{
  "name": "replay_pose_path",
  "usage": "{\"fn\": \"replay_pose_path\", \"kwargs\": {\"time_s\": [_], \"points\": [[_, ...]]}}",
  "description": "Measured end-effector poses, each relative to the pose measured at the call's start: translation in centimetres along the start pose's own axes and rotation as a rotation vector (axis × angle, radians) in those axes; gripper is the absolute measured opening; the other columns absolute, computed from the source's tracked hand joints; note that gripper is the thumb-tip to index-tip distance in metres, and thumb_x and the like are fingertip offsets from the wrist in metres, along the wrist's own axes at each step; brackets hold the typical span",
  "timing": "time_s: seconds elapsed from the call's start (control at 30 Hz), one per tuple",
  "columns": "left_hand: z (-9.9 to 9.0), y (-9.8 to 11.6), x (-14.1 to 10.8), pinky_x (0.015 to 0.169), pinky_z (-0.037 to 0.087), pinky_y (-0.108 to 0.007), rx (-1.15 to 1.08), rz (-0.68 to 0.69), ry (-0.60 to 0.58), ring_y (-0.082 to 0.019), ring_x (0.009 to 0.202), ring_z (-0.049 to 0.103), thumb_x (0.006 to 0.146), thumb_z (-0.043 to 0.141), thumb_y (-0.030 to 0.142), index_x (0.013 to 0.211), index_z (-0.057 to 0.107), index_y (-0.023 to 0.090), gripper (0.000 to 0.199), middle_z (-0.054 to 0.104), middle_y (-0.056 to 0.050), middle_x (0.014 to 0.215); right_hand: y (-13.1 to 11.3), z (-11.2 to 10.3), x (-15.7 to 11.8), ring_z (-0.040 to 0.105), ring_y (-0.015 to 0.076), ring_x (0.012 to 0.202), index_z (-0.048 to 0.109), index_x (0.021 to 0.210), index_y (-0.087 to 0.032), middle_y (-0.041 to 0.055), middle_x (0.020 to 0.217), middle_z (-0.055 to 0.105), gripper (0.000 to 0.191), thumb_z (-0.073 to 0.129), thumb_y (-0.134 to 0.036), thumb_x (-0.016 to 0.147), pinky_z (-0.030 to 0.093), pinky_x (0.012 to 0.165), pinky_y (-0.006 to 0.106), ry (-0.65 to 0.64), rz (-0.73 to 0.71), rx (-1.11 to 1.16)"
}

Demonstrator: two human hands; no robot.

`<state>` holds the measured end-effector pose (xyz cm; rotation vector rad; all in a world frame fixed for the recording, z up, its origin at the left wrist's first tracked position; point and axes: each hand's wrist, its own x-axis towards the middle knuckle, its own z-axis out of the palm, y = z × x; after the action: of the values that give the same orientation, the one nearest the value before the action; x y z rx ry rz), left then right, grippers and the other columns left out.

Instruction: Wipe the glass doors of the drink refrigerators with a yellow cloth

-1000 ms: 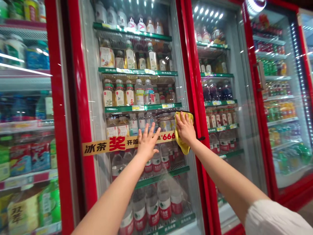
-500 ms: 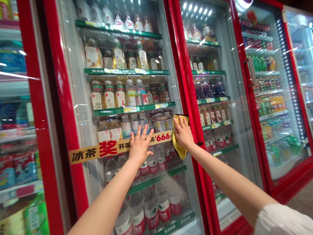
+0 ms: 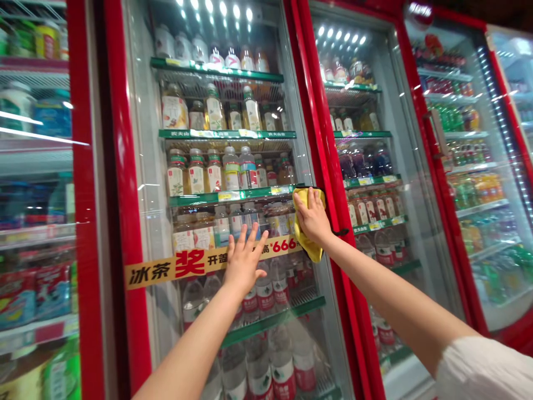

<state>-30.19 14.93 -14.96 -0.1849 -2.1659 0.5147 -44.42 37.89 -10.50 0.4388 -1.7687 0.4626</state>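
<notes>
A tall red-framed glass door fills the middle of the view. My left hand rests on it with fingers spread and nothing held, over a yellow strip with black and red characters. To the right, my right hand presses a yellow cloth with dark edging against the glass, beside the red frame. Its fingers lie over the cloth. A dark loop sticks out past the wrist. How the thumb meets the cloth is hard to see.
Behind the glass, bottles stand on green-edged shelves. More red-framed coolers with drinks extend to the right. At the left, another cooler holds packages and bottles behind a red frame.
The view has shifted, so the door and shelves sit slightly lower and further right. My right hand and the cloth are slightly higher against the glass. My left hand stays spread over the strip.
</notes>
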Motion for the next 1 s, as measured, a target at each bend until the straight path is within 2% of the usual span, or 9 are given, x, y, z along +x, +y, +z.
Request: {"fn": "replay_pose_path", "kwargs": {"time_s": [0.1, 0.2, 0.27, 0.37, 0.5, 0.6, 0.73, 0.87, 1.0], "points": [[-0.1, 0.0, 0.0, 0.125, 0.014, -0.066, 0.005, -0.003, -0.018, -0.037, 0.158, 0.006, 0.063, 0.095, 0.038, 0.162, 0.026, 0.032, 0.120, 0.011, -0.008, 0.171, 0.1, -0.5, 0.5, 0.024, 0.0386, 0.155, 0.038, 0.159, -0.029, 0.0133, 0.172, 0.021, 0.057, 0.041, -0.033, 0.103, 0.041, 0.113, 0.055, -0.002, 0.050, -0.019], [0.1, 0.0, 0.0, 0.125, 0.014, -0.065, 0.015, -0.010, -0.017, -0.036, 0.158, 0.005, 0.063, 0.095, 0.038, 0.162, 0.026, 0.033, 0.121, 0.010, -0.008, 0.171, -0.8, -1.0, 4.1, 0.028, 0.0395, 0.154, 0.038, 0.159, -0.029, 0.0141, 0.171, 0.022, 0.057, 0.039, -0.033, 0.103, 0.044, 0.109, 0.056, 0.030, 0.192, -0.008], [0.2, 0.0, -0.1, 0.126, 0.014, -0.066, 0.019, -0.008, -0.010, -0.036, 0.158, 0.003, 0.063, 0.095, 0.038, 0.162, 0.024, 0.034, 0.122, 0.009, -0.007, 0.171, -2.0, -0.9, 5.8, 0.027, 0.0397, 0.154, 0.040, 0.159, -0.028, 0.0141, 0.171, 0.024, 0.057, 0.040, -0.031, 0.102, 0.041, 0.111, 0.060, 0.053, 0.197, 0.018], [0.4, 0.0, -0.3, 0.126, 0.014, -0.066, 0.015, 0.003, 0.006, -0.035, 0.158, 0.002, 0.064, 0.095, 0.039, 0.163, 0.021, 0.035, 0.124, 0.009, -0.007, 0.171, -2.9, -0.5, 4.9, 0.026, 0.0357, 0.155, 0.046, 0.155, -0.030, 0.0097, 0.168, 0.032, 0.054, 0.042, -0.030, 0.101, 0.033, 0.118, 0.061, 0.063, -0.003, 0.091], [0.5, -0.1, -0.3, 0.125, 0.014, -0.067, 0.011, -0.002, 0.001, -0.036, 0.158, 0.002, 0.063, 0.095, 0.037, 0.163, 0.023, 0.035, 0.123, 0.009, -0.008, 0.171, -1.0, -0.6, 1.6, 0.033, 0.0257, 0.153, 0.059, 0.145, -0.032, 0.0032, 0.160, 0.047, 0.047, 0.040, -0.025, 0.103, 0.034, 0.121, 0.051, 0.025, -0.224, 0.127], [0.5, -0.2, -0.3, 0.125, 0.014, -0.067, -0.008, 0.009, -0.003, -0.037, 0.158, 0.002, 0.061, 0.096, 0.036, 0.163, 0.023, 0.035, 0.125, 0.009, -0.008, 0.171, -0.2, -1.0, 3.0, 0.037, 0.0248, 0.151, 0.058, 0.146, -0.032, 0.0010, 0.160, 0.048, 0.050, 0.036, -0.019, 0.102, 0.034, 0.122, 0.052, 0.040, -0.115, 0.131], [0.3, 0.1, -0.3, 0.125, 0.014, -0.067, -0.006, -0.004, -0.035, -0.037, 0.159, 0.004, 0.061, 0.096, 0.033, 0.162, 0.029, 0.031, 0.121, 0.010, -0.011, 0.172, -4.2, -0.9, 7.3, 0.027, 0.0315, 0.156, 0.047, 0.154, -0.033, 0.0021, 0.165, 0.038, 0.059, 0.036, -0.016, 0.099, 0.029, 0.121, 0.065, 0.056, 0.082, 0.166], [0.0, 0.5, -0.4, 0.126, 0.015, -0.066, 0.005, 0.007, -0.075, -0.035, 0.159, 0.003, 0.062, 0.096, 0.028, 0.160, 0.032, 0.030, 0.118, 0.007, -0.010, 0.173, -8.0, -1.2, 6.7, 0.021, 0.0354, 0.157, 0.037, 0.160, -0.028, 0.0038, 0.170, 0.027, 0.064, 0.043, -0.019, 0.096, 0.025, 0.122, 0.066, -0.063, -0.130, 0.139], [-0.9, -2.1, -1.4, 0.129, 0.014, -0.056, 0.000, 0.032, -0.100, -0.029, 0.159, -0.001, 0.067, 0.093, 0.032, 0.164, 0.016, 0.024, 0.124, 0.006, -0.012, 0.172, -5.5, -2.2, 4.3, 0.024, 0.0297, 0.157, 0.041, 0.158, -0.030, 0.0008, 0.169, 0.030, 0.069, 0.036, -0.005, 0.093, 0.028, 0.124, 0.055, -0.159, -0.313, 0.109]]}}
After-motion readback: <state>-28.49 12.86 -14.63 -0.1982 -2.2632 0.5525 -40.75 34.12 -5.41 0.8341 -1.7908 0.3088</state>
